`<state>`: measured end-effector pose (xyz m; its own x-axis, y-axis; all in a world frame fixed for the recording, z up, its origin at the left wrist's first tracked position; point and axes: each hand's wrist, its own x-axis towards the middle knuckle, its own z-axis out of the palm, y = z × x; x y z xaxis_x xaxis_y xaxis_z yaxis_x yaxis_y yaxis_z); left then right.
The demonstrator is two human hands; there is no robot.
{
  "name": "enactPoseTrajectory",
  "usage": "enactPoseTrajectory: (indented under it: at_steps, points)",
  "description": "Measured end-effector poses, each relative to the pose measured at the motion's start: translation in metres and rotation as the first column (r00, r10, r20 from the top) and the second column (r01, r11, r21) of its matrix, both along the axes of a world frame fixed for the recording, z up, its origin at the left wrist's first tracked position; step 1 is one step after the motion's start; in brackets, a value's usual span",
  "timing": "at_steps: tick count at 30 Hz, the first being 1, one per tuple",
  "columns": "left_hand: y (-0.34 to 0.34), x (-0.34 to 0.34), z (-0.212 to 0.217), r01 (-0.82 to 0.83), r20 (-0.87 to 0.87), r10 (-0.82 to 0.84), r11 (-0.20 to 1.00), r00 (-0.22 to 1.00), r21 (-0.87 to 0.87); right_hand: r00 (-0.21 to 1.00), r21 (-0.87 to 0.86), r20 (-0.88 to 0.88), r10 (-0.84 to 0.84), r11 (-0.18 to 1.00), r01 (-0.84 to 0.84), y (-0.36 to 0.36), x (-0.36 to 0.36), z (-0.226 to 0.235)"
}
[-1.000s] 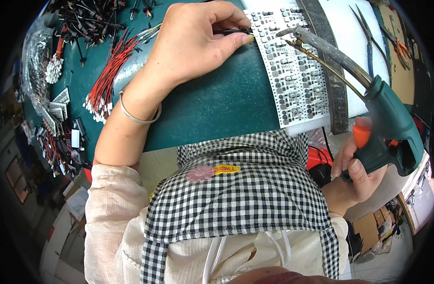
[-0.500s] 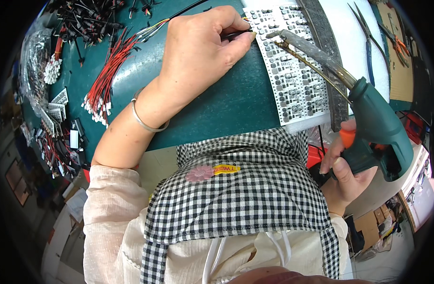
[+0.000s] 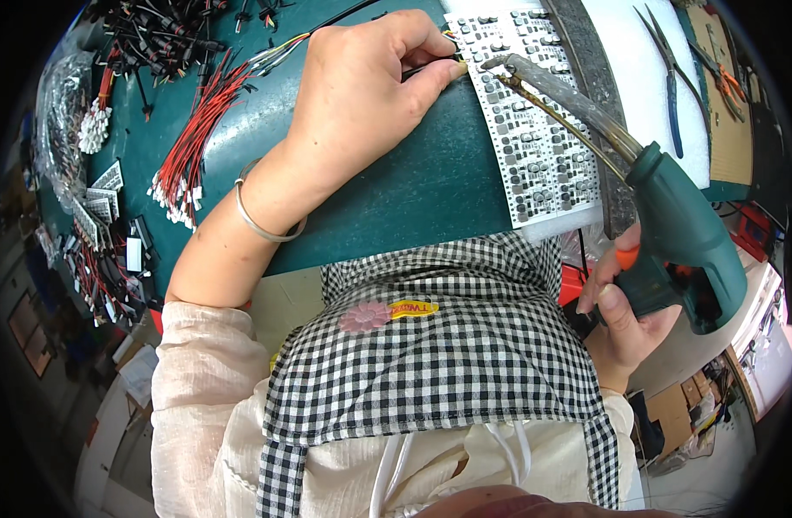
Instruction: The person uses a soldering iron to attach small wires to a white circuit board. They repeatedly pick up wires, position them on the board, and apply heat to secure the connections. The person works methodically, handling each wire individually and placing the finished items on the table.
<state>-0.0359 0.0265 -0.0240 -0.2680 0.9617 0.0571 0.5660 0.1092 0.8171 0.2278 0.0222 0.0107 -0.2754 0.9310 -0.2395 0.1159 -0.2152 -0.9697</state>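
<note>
My left hand (image 3: 357,99) is closed in a pinch on a thin black wire (image 3: 424,69) at the upper left edge of a white circuit board panel (image 3: 543,194). Several coloured wires (image 3: 284,52) run behind that hand, and some ends show at the panel edge. In my right hand (image 3: 625,319) is a green soldering gun (image 3: 694,229) with an orange trigger, the fingers wrapped about its handle. Its dark tip lies over the upper part of the panel, close to the left fingertips. Whether the tip touches a board I cannot tell.
Red-black wires with white connectors (image 3: 189,164) lie at left beside black cables (image 3: 167,39) and a plastic bag (image 3: 63,129). A dark bar (image 3: 590,69) crosses the panel's right side. Long-nose pliers (image 3: 668,65) and orange-handled cutters (image 3: 724,82) lie at right.
The soldering gun has shifted slightly left and down, its tip a little nearer the panel's left edge. My left hand has barely moved, its wrist dipping slightly left.
</note>
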Motion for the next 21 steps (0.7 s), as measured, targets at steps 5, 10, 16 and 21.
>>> enactPoseTrajectory:
  at_steps: [5, 10, 16, 21]
  points:
    - [0.002, -0.001, 0.003, -0.011, 0.107, 0.014, 1.000, 0.994, -0.020, 0.999, -0.010, 0.033, -0.002, 1.000, 0.003, -0.003, -0.002, -0.002]
    - [0.000, 0.001, 0.000, 0.003, 0.047, -0.005, 0.999, 0.999, 0.046, 0.996, -0.024, 0.037, 0.077, 0.997, -0.076, 0.000, 0.001, -0.006]
    - [-0.001, -0.004, -0.012, 0.019, -0.013, -0.018, 0.996, 1.000, 0.083, 0.996, -0.014, 0.055, 0.075, 0.997, -0.075, -0.003, -0.001, -0.005]
    - [-0.001, -0.005, -0.016, 0.050, -0.103, -0.038, 0.992, 0.994, 0.118, 0.987, -0.020, 0.111, 0.112, 0.994, -0.111, -0.005, 0.002, -0.005]
